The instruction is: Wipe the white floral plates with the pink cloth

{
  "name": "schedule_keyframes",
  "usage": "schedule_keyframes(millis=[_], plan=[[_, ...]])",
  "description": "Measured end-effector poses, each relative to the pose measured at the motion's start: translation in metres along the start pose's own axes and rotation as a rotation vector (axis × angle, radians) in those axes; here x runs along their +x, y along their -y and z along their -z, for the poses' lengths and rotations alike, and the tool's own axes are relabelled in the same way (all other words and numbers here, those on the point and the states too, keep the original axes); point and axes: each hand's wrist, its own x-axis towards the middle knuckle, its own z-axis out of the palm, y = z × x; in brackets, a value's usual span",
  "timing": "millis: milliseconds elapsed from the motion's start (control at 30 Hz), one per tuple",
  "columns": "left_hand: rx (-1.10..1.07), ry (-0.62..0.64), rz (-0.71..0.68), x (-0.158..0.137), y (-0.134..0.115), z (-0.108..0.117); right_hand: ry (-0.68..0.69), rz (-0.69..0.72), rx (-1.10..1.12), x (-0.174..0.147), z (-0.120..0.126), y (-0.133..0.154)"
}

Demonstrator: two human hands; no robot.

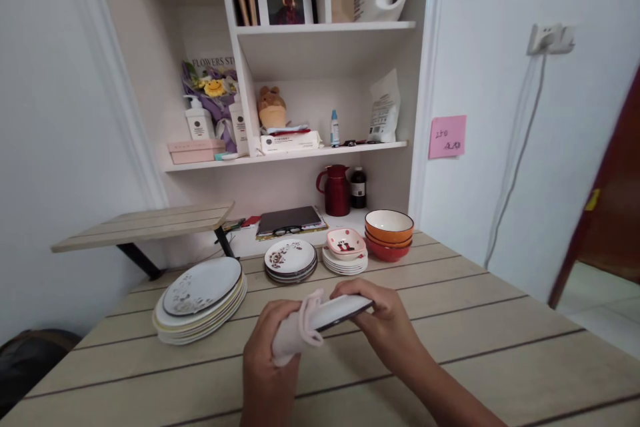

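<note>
A small white plate with a dark rim (pixel 345 309) is held tilted above the near part of the table, seen nearly edge-on. My right hand (pixel 393 323) grips its right edge between thumb and fingers. Around the plate's left side, my left hand (pixel 270 353) is closed on a pale pink cloth (pixel 291 335), which wraps over the rim. Beyond the hands stand a stack of small floral plates (pixel 291 257), a stack of white saucers (pixel 345 267) topped by a square pink dish (pixel 346 242), and, to the left, a stack of larger plates (pixel 203 287).
Stacked orange and red bowls (pixel 389 233) stand at the back right of the slatted wooden table (pixel 480 347). A raised wooden stand (pixel 145 223) is at the back left. Behind are a red thermos jug (pixel 337 192), a dark laptop-like slab (pixel 290 219) and white shelves (pixel 325 32).
</note>
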Motion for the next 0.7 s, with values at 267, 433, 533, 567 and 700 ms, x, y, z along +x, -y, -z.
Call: schedule_keyframes(millis=[267, 433, 533, 567, 700], plan=[[-0.256, -0.245, 0.503, -0.001, -0.004, -0.010, -0.160, -0.337, 0.510, -0.005, -0.020, -0.002], [-0.389, -0.338, 0.710, -0.010, -0.003, -0.027, -0.242, -0.488, 0.827, -0.008, -0.030, 0.002], [-0.406, -0.330, 0.786, -0.016, -0.002, -0.035, -0.269, -0.512, 0.961, -0.008, -0.034, 0.003], [-0.408, -0.329, 0.800, -0.017, -0.002, -0.036, -0.251, -0.519, 0.980, -0.009, -0.034, 0.003], [-0.446, -0.365, 0.814, -0.018, 0.000, -0.034, -0.115, -0.547, 0.877, -0.007, -0.031, 0.004]])
